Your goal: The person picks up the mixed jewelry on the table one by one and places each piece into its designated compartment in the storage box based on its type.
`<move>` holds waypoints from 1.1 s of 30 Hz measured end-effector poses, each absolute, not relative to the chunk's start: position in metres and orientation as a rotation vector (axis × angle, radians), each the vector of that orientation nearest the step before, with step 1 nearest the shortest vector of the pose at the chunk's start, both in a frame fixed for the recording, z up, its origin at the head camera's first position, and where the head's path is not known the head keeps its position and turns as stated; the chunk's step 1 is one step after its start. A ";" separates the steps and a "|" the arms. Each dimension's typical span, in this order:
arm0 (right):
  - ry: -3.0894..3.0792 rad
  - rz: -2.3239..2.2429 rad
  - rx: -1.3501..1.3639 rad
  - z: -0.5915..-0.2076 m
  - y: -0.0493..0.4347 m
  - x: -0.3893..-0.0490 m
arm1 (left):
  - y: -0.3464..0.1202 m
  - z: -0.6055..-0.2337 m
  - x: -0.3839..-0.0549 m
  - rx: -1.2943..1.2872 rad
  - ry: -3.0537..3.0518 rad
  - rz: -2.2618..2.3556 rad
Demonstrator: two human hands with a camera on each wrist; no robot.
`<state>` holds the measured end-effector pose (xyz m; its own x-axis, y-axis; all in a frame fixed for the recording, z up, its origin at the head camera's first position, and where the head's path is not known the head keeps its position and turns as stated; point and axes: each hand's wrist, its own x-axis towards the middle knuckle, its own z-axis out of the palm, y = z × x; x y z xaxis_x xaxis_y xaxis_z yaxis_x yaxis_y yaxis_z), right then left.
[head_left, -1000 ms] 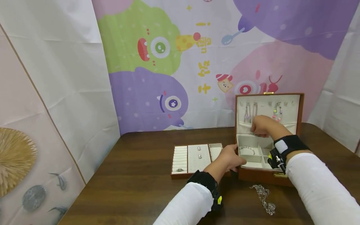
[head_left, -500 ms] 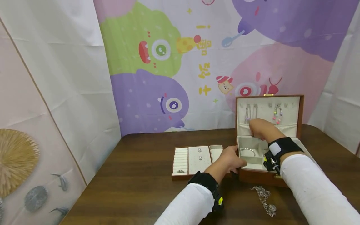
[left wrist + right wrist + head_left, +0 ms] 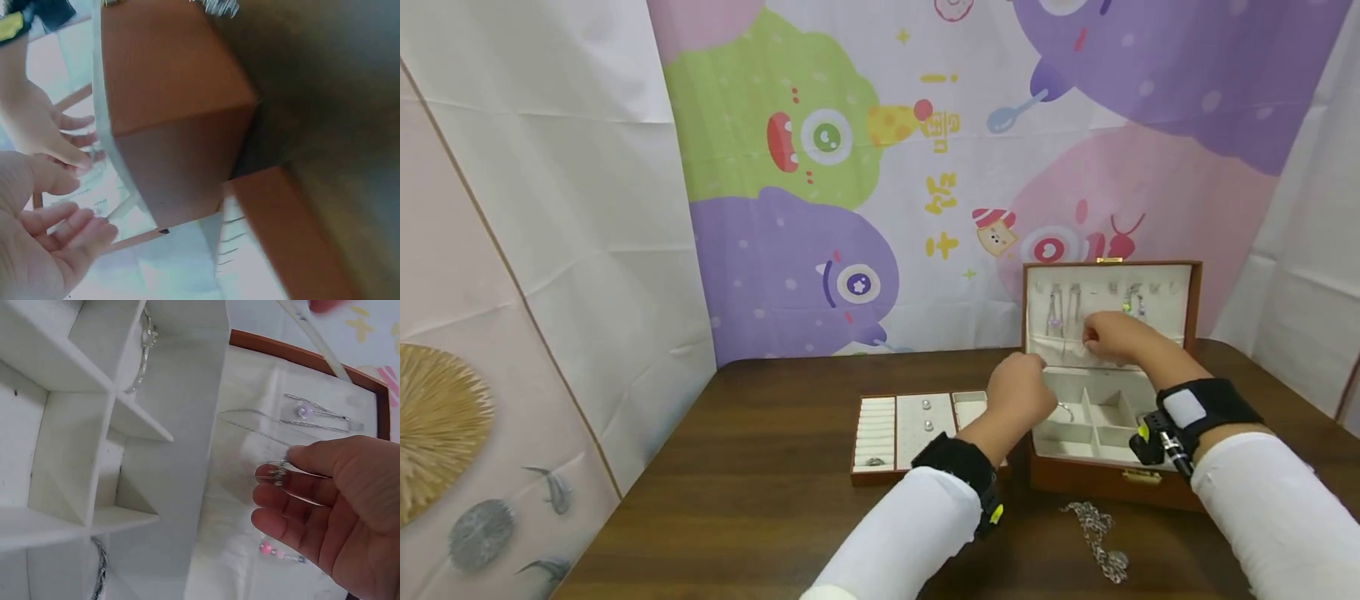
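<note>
An open brown jewelry box (image 3: 1078,479) with a white lining stands at the right of the table. Before its raised lid, my right hand (image 3: 1120,337) pinches a fine silver necklace (image 3: 250,422) between thumb and index finger; a small silver piece (image 3: 275,475) dangles by the fingertips. My left hand (image 3: 1021,390) is at the box's left side, its fingers (image 3: 72,228) loosely bent with nothing between them. Other necklaces (image 3: 312,412) and a beaded bracelet (image 3: 278,551) hang inside the lid. A silver bracelet (image 3: 147,350) lies in one compartment.
Left of the box sits a jewelry tray (image 3: 874,478) with ring rolls, a ring (image 3: 875,462) and pearl earrings (image 3: 928,426). A heap of silver chain (image 3: 1097,533) lies on the table before the box. Behind hangs a printed cloth (image 3: 820,275).
My left hand has let go of the box's front left side and risen toward the lid. My right hand dipped into the box area, then shifted right before the lid.
</note>
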<state>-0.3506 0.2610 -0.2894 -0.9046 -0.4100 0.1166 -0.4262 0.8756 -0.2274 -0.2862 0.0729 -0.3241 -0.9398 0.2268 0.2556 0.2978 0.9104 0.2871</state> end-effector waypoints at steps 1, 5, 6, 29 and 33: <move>-2.985 0.433 0.642 -0.289 0.262 -0.350 | 0.078 -0.322 -0.291 -0.417 -2.830 -0.430; -2.951 0.590 0.581 -0.281 0.267 -0.345 | 0.094 -0.316 -0.311 -0.536 -2.778 -0.242; -2.931 0.613 0.572 -0.279 0.268 -0.344 | 0.096 -0.316 -0.316 -0.575 -2.770 -0.180; -2.498 0.650 0.317 -0.228 0.246 -0.349 | 0.133 -0.337 -0.347 -0.556 -2.789 0.203; -2.526 0.670 0.335 -0.234 0.248 -0.352 | 0.134 -0.337 -0.347 -0.559 -2.751 0.248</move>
